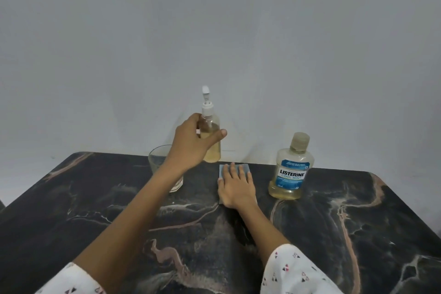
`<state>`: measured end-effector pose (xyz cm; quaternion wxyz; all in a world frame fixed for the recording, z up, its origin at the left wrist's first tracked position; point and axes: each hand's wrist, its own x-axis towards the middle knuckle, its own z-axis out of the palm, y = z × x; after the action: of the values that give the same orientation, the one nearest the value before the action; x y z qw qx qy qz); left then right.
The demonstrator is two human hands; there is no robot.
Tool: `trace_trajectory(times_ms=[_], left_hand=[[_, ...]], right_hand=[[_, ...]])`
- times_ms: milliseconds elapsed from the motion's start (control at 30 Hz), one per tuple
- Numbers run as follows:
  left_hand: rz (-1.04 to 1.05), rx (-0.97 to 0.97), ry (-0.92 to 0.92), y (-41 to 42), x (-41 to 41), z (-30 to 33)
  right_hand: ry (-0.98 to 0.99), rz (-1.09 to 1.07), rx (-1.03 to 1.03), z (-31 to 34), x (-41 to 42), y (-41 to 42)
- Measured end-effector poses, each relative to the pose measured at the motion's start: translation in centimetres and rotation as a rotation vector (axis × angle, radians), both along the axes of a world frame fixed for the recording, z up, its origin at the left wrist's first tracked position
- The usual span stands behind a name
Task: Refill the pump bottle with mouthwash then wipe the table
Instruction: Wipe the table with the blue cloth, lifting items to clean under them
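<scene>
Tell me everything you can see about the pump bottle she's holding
The pump bottle is a slim, clear, plastic-looking cylinder with a white pump head and nozzle on top, screwed in place. It is roughly two-thirds full of pale yellow liquid. It stands upright, lifted above the far edge of the dark marble-patterned table. The left hand grips its middle, thumb across the front, fingers around the back. Nothing else touches it.

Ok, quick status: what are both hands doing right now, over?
Left hand grips pump bottle, lifted off table. Right hand flat on blue cloth. Mouthwash bottle capped, right of cloth. Glass behind left arm.
</scene>
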<state>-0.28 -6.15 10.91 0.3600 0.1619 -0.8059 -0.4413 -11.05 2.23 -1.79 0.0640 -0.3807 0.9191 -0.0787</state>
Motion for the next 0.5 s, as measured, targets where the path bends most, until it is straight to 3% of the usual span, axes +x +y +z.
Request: trace_trajectory(times_ms=[167,233,333,500], left_hand=[[0.018,0.005,0.007,-0.7,1.1,0.5],[0.018,0.004,0.005,-1.0,1.4,0.4],[0.023,-0.013,0.002,-1.1,1.7,0.5],[-0.009,-0.012,0.015,-1.0,2.4,1.0]], right_hand=[[0.086,0.51,-0.044,-0.3,4.6,4.9],[0.042,0.57,-0.108,-1.3,6.7,8.5],[0.034,0.43,-0.113,-1.3,6.5,10.1],[0.071,0.045,-0.108,-0.1,1.7,3.0]])
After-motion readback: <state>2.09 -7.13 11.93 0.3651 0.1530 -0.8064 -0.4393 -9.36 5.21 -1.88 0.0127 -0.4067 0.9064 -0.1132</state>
